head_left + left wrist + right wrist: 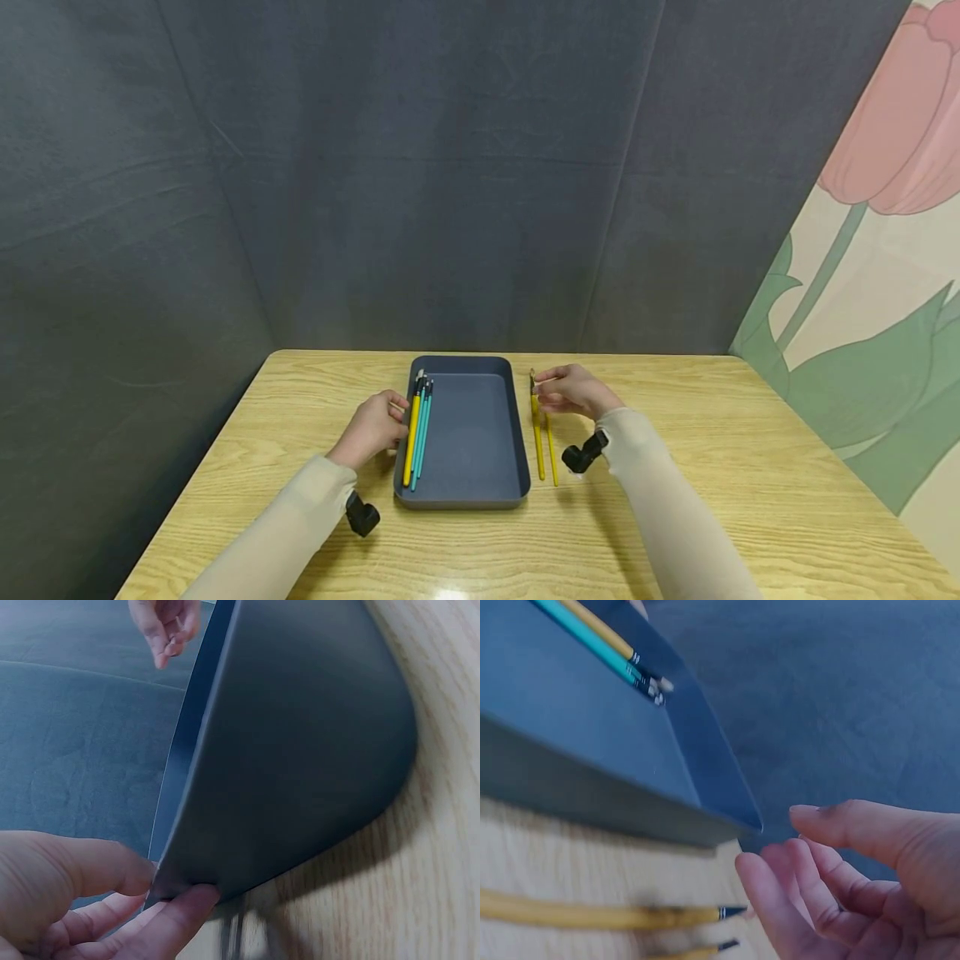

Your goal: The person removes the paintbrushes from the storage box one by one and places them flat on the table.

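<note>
A dark grey tray (472,442) lies on the wooden table, with a yellow brush (412,442) and several teal brushes (424,425) along the inside of its left wall. My left hand (375,427) is at that wall; the left wrist view shows its thumb and fingers (178,922) pinching the tray's rim (196,765). Right of the tray, two yellow brushes (537,433) (592,915) lie on the table. Over their upper ends, my right hand (576,390) (855,881) has its fingers loosely bent and thumb apart, holding nothing that shows.
The wooden table (675,433) extends on both sides of the tray. A dark cloth (450,183) hangs behind the table and on the left. At the right stands a wall covering (885,333) with a pink flower. Each wrist bears a small black camera.
</note>
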Demonstrator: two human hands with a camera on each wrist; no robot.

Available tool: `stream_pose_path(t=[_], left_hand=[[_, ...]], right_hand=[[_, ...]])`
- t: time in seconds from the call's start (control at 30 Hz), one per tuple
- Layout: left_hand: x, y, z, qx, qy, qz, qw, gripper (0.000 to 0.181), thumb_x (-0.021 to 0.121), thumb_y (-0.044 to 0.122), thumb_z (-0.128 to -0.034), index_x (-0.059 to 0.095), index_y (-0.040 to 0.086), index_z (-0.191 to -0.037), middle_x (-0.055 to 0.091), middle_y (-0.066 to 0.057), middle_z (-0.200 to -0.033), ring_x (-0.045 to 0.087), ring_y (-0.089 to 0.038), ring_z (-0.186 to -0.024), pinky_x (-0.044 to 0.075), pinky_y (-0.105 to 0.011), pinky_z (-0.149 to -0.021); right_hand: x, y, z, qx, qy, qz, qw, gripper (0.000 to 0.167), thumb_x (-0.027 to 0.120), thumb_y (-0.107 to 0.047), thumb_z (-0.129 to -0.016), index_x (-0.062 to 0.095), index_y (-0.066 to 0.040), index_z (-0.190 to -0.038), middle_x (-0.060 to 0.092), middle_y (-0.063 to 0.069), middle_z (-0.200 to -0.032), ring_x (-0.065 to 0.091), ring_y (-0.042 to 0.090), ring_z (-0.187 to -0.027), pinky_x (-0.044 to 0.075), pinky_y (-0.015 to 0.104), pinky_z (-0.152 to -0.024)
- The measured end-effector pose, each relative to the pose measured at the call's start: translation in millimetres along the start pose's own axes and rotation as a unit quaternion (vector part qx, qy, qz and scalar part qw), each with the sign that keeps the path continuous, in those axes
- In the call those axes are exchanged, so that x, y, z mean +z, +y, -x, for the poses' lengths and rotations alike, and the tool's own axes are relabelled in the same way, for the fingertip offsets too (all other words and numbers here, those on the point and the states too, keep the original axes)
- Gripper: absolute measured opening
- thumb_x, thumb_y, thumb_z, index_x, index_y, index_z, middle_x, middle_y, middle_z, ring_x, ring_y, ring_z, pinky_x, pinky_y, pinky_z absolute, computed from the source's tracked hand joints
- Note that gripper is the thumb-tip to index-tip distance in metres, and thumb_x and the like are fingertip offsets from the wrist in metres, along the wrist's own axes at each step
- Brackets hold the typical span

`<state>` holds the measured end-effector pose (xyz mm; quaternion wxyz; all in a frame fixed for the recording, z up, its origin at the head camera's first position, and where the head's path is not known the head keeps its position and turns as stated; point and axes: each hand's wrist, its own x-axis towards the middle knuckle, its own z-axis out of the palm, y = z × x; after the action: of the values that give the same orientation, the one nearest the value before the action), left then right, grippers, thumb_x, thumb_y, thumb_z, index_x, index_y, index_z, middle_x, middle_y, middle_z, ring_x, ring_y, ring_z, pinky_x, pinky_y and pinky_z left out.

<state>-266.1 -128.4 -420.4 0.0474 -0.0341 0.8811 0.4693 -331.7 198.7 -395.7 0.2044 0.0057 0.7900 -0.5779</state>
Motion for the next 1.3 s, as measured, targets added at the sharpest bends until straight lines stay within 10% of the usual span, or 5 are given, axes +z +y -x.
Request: stream_pose_path(t=[0.6,1.3], left_hand=[[0.0,-1.3,-0.8,0.003,-0.001,0.008,1.0000,0.043,0.062,-0.012,-0.0725,0.058,-0.003,-0.114,0.056,-0.014,-0.092,0.057,-0.019,-0.067,0.053,-0.028,-0.053],[-0.9,-1.8,-2.3,-0.005,-0.005,0.011,0.9999,0.043,0.063,-0.011,-0.0740,0.057,-0.003,-0.116,0.057,-0.015,-0.096,0.057,-0.021,-0.071,0.054,-0.028,-0.054]], right_hand=[[50,-37,6.1,-0.045,-0.047,-0.035,0.9973,0.037,0.060,-0.005,-0.093,0.052,0.008,-0.126,0.062,0.010,-0.097,0.065,0.014,-0.075,0.059,0.033,-0.080],[121,-55,-5.3,-0.023,-0.061,0.000,0.9978,0.021,0.062,-0.002,-0.091,0.063,0.002,-0.111,0.064,0.025,-0.116,0.068,0.029,-0.095,0.058,0.038,-0.081]])
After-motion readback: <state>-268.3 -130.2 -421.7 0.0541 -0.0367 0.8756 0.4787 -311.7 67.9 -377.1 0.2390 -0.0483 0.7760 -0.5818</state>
